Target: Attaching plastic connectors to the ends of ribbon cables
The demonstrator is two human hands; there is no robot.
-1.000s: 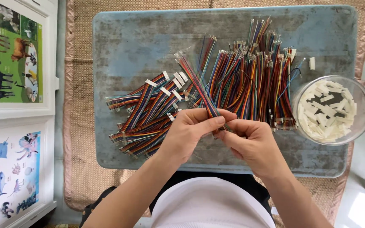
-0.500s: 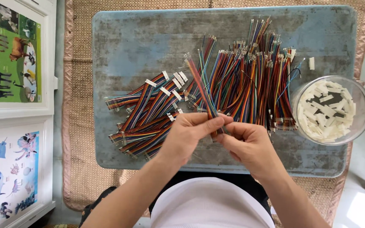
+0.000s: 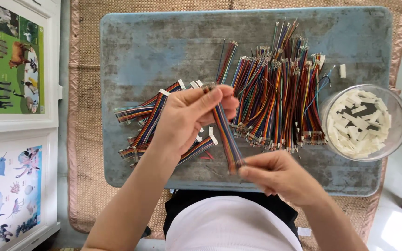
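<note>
Striped ribbon cable [image 3: 223, 125] stretched taut over the blue tray [image 3: 164, 46], far end pinched in left hand [image 3: 189, 116], near end in right hand [image 3: 275, 174], between finished bundles [image 3: 145, 121] left, loose wires [image 3: 275, 102] and bowl [image 3: 396, 107] of white plugs right.

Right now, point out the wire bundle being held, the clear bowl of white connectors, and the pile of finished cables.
wire bundle [image 3: 224, 130], head view, mid-length of the ribbon.
clear bowl [image 3: 398, 116], head view, right rim.
pile of finished cables [image 3: 140, 114], head view, left-hand strands.
</note>
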